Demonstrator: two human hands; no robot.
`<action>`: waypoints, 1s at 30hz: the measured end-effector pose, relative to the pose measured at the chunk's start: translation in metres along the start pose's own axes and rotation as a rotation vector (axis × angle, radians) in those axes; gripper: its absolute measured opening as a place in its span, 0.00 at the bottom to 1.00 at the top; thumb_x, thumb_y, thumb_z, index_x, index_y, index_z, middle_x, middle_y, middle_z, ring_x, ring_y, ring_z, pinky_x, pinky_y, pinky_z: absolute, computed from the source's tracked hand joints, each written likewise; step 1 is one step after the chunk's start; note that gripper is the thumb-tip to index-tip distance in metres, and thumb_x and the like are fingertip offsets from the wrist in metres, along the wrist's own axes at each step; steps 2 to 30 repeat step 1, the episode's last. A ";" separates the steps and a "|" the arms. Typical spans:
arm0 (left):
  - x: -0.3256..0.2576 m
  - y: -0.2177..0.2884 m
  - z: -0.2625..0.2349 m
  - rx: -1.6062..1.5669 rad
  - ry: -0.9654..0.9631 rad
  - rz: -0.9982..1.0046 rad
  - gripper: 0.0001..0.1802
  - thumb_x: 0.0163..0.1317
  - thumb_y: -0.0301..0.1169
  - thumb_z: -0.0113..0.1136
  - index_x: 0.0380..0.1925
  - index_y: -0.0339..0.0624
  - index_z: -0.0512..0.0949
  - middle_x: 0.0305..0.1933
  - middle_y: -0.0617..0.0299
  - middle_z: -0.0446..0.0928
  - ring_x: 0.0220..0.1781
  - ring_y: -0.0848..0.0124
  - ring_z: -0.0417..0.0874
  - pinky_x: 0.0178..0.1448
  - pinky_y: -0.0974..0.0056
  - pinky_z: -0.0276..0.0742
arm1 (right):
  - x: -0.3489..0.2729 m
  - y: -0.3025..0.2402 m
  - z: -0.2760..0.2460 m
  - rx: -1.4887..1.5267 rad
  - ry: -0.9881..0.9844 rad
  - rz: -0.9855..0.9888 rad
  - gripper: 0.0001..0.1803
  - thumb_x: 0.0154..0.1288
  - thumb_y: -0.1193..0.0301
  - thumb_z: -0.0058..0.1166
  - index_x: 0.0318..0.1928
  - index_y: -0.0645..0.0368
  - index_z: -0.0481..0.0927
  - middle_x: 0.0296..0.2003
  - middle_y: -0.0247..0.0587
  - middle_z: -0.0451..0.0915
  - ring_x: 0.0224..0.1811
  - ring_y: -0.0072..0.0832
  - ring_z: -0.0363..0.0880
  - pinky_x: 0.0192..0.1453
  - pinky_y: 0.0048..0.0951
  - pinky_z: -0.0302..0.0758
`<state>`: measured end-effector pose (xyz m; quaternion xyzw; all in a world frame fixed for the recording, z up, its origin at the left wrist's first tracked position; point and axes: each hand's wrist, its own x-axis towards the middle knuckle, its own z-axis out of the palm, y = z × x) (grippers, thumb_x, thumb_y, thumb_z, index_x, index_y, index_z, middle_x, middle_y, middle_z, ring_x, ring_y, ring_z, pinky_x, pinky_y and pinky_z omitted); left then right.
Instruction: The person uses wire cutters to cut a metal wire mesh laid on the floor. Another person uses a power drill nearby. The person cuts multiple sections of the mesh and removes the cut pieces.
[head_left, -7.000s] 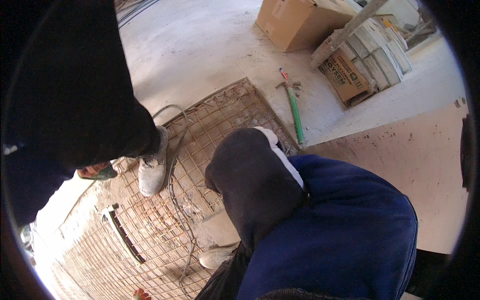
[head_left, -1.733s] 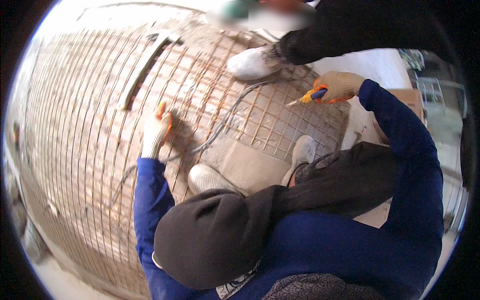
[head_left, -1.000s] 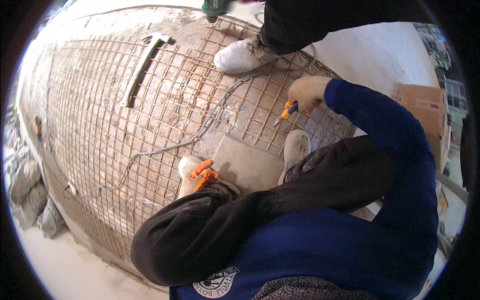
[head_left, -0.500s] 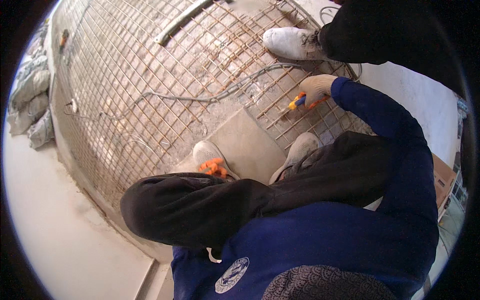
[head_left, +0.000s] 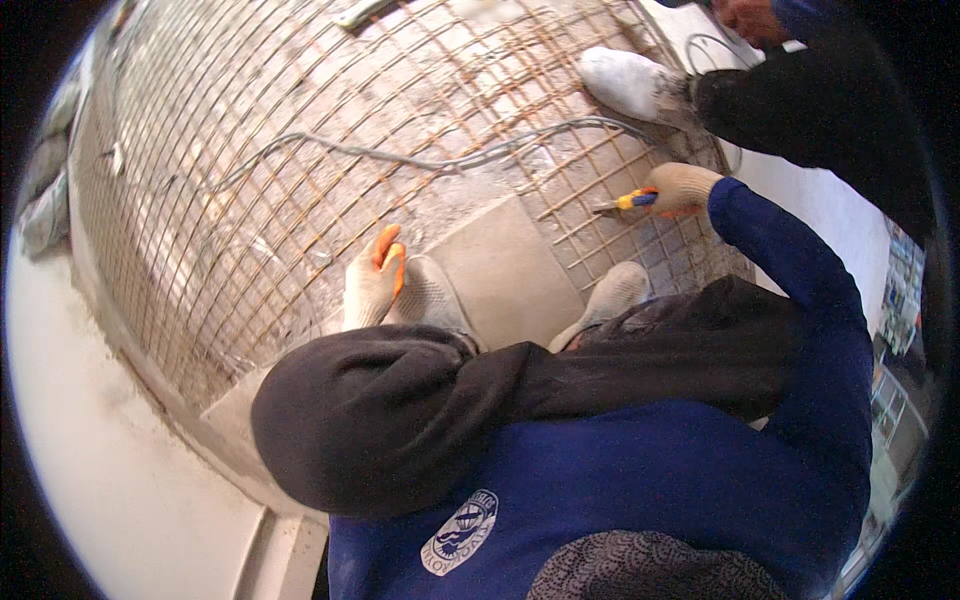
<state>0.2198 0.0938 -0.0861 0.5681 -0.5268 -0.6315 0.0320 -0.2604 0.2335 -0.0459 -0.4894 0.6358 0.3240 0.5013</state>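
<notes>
My right hand (head_left: 683,188), in a cream knit glove with an orange palm, is closed around a hand tool (head_left: 636,199) with a yellow-and-blue handle. A short grey tip points left from the tool, over the rusty steel mesh (head_left: 590,190); its exact kind is unclear. My left hand (head_left: 372,282), in a matching glove, is raised beside my left shoe (head_left: 432,295). Its fingers are loosely bent, thumb apart, and nothing shows in them. Between my shoes lies a flat grey board or slab (head_left: 505,265) on the mesh.
A grey cable (head_left: 390,160) snakes across the mesh. Another person's white shoe (head_left: 630,85) and dark trouser leg stand at the upper right, with that person's hand (head_left: 752,20) above. A low wall edge (head_left: 110,310) curves along the left, near grey sacks (head_left: 45,205).
My left hand has risen from over my left shoe to beside it, fingers pointing away from me. The tool in my right hand has turned to point more leftward. The view has shifted.
</notes>
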 end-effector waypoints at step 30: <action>-0.006 0.002 -0.007 0.013 0.024 0.006 0.27 0.69 0.34 0.62 0.67 0.41 0.70 0.38 0.66 0.80 0.29 0.78 0.74 0.33 0.72 0.72 | -0.004 -0.005 -0.007 -0.011 -0.004 -0.055 0.13 0.59 0.62 0.59 0.37 0.56 0.88 0.28 0.53 0.85 0.30 0.39 0.85 0.38 0.45 0.76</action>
